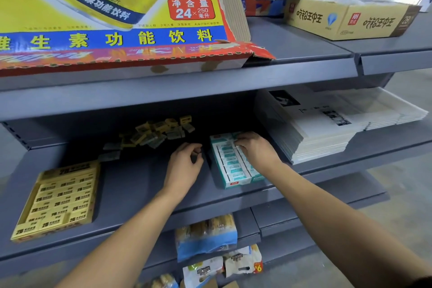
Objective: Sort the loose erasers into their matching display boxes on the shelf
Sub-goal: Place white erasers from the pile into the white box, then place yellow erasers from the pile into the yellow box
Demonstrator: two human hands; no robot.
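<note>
A grey shelf (131, 184) was seen. Loose erasers (152, 134) were piled at the back, yellow box (58, 199) at left, teal box (233, 166) at right. Right hand (254, 149) fingers were curled onto an eraser in the teal box. Left hand (184, 166) was loosely curled beside it; whether it held anything could not be told.

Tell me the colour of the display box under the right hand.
White and teal display box, seen in the head view; the right hand rests on its far end.
</note>
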